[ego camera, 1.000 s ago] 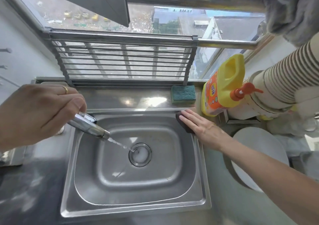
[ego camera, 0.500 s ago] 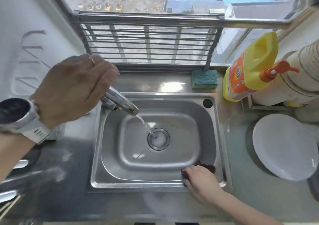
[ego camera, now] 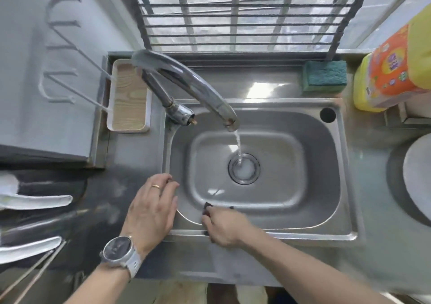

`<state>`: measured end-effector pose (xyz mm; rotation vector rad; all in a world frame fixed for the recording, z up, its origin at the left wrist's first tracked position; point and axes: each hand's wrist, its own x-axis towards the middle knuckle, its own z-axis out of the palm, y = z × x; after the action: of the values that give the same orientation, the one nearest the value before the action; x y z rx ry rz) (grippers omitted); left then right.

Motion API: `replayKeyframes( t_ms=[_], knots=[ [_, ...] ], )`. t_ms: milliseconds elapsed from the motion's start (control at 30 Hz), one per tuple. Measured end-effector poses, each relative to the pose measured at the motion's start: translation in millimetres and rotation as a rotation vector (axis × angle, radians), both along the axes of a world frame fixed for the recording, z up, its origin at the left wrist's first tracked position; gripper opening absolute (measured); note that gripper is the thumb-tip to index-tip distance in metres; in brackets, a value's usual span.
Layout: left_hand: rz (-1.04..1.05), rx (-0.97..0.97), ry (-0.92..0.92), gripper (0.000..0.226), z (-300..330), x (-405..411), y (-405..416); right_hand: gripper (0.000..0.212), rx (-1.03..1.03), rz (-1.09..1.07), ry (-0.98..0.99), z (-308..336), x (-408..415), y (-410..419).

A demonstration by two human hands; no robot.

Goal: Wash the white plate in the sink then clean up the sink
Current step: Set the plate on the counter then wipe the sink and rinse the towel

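Steel counter frames the sink (ego camera: 335,187), where the left hand (ego camera: 151,210) rests flat and loose-fingered on the near-left rim, the right hand (ego camera: 224,227) pinches a dark scrubbing pad (ego camera: 207,208) against the near wall, likely to slip in the tap's (ego camera: 186,82) running water, and the white plate (ego camera: 417,177) lies well right, beyond both hands.

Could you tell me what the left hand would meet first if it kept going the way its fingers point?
Probably the steel sink's sloping left wall; the left hand points up-right over the rim, though its height is unclear.
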<state>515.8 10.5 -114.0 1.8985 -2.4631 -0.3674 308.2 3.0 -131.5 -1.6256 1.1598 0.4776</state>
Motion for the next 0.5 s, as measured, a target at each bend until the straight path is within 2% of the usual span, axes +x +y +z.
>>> replayKeyframes(
  t_ms=[67, 133, 200, 267, 333, 433, 500],
  knots=[
    [0.022, 0.003, -0.018, 0.035, -6.4, 2.9, 1.6, 0.037, 0.081, 0.021, 0.197, -9.6, -48.2, -3.5],
    [0.079, 0.003, -0.028, 0.038, -9.7, 5.0, 3.2, 0.041, 0.104, -0.001, 0.309, -18.0, -63.0, -6.6],
    [0.146, -0.008, -0.017, 0.041, -10.4, 7.2, 4.5, 0.041, 0.122, -0.03, 0.242, -24.5, -36.7, -9.7],
    [0.178, -0.012, 0.003, 0.04, -10.3, 7.5, 5.2, 0.038, 0.182, -0.127, 0.093, -34.0, 18.9, -13.2],
    [0.178, -0.019, 0.014, 0.04, -12.2, 8.5, 6.7, 0.04, 0.244, -0.387, 0.014, -59.3, 74.2, -24.5],
    [0.157, -0.026, 0.016, 0.041, -19.2, 12.3, 8.6, 0.047, 0.307, -0.969, 0.041, -96.5, 134.1, -53.9],
    [0.14, -0.046, 0.012, 0.041, -23.2, 16.8, 8.2, 0.051, 0.268, -1.324, -0.067, -108.5, 150.5, -79.7]
  ],
)
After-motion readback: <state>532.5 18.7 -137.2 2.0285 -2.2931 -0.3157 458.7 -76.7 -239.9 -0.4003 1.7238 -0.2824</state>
